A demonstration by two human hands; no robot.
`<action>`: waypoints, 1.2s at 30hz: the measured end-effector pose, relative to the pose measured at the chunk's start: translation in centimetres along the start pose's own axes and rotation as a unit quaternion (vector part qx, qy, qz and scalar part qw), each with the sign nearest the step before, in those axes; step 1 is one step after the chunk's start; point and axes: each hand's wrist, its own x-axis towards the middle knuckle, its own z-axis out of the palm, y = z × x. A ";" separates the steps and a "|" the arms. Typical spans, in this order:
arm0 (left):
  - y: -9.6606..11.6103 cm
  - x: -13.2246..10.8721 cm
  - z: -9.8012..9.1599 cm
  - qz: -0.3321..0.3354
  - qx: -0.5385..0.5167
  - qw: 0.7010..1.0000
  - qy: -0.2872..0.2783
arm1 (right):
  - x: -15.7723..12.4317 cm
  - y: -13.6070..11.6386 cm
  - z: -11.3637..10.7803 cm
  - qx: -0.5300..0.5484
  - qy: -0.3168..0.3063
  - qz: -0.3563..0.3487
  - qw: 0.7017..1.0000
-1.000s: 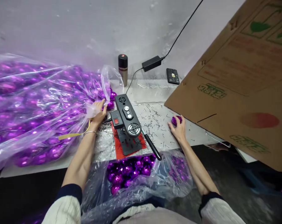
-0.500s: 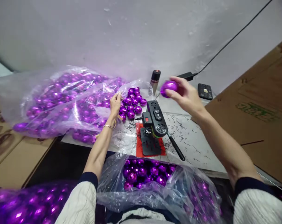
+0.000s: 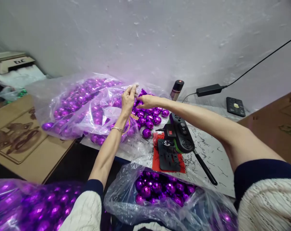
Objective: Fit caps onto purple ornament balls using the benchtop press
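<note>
My left hand (image 3: 129, 98) pinches the edge of a large clear plastic bag (image 3: 87, 120) full of shiny purple balls. Close to its right, my right hand (image 3: 145, 101) reaches in at the bag's mouth, fingers bent down over the balls; whether it holds one is hidden. Loose purple balls (image 3: 149, 124) lie on the table below it. Right of them, a black device (image 3: 182, 133) with a red switch and a long lever stands on a red sheet (image 3: 157, 160).
An open bag of purple balls (image 3: 159, 189) is at the front edge, another bag (image 3: 39, 205) at lower left. Behind the device stand a spray can (image 3: 177, 89), a power adapter (image 3: 209, 90) and a black pad (image 3: 235, 106). Cardboard (image 3: 275, 125) rises at right, more (image 3: 17, 141) at left.
My right hand has swung left from above the device to the bag's mouth; the large purple ball is no longer seen in it. The view has shifted left.
</note>
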 end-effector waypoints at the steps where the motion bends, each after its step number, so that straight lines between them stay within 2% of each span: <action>1: 0.0 -1.4 0.4 0.006 0.020 1.000 -0.012 | -0.9 1.0 -0.6 -0.027 -0.019 0.015 0.999; 4: -0.9 -7.6 2.2 0.034 0.103 0.989 -0.098 | -5.4 5.4 -1.8 -0.060 -0.020 0.079 0.995; 7: -3.2 -14.7 3.9 0.066 0.223 0.944 -0.236 | -11.6 10.6 -1.8 -0.058 0.048 0.168 0.983; 9: -4.9 -17.8 4.0 0.056 0.272 0.913 -0.298 | -16.0 13.8 -1.3 -0.073 0.070 0.239 0.966; 12: -7.1 -19.7 3.2 0.028 0.307 0.896 -0.320 | -21.2 17.8 -0.6 -0.094 0.097 0.329 0.934; 15: -8.0 -19.7 2.2 0.016 0.324 0.895 -0.306 | -23.9 20.3 -0.4 -0.141 0.129 0.359 0.913; 18: -7.8 -20.0 1.8 0.011 0.323 0.893 -0.313 | -24.1 21.4 -0.2 -0.173 0.153 0.368 0.901; 21: -7.3 -20.7 1.2 0.021 0.318 0.883 -0.345 | -22.7 21.4 0.6 -0.194 0.170 0.357 0.898; 23: -7.2 -21.1 0.8 0.030 0.322 0.874 -0.363 | -21.4 21.2 1.1 -0.223 0.162 0.323 0.906; 26: -7.4 -21.2 0.2 0.038 0.340 0.858 -0.383 | -19.1 21.1 1.7 -0.260 0.111 0.240 0.929; 29: -8.0 -21.1 0.2 0.047 0.353 0.854 -0.379 | -16.9 21.5 2.1 -0.285 0.049 0.167 0.943; 32: -8.5 -20.9 0.4 0.052 0.358 0.862 -0.356 | -14.9 22.0 2.7 -0.309 0.006 0.129 0.942; 36: -9.0 -20.9 0.5 0.061 0.368 0.862 -0.343 | -13.1 22.5 3.9 -0.346 -0.022 0.103 0.932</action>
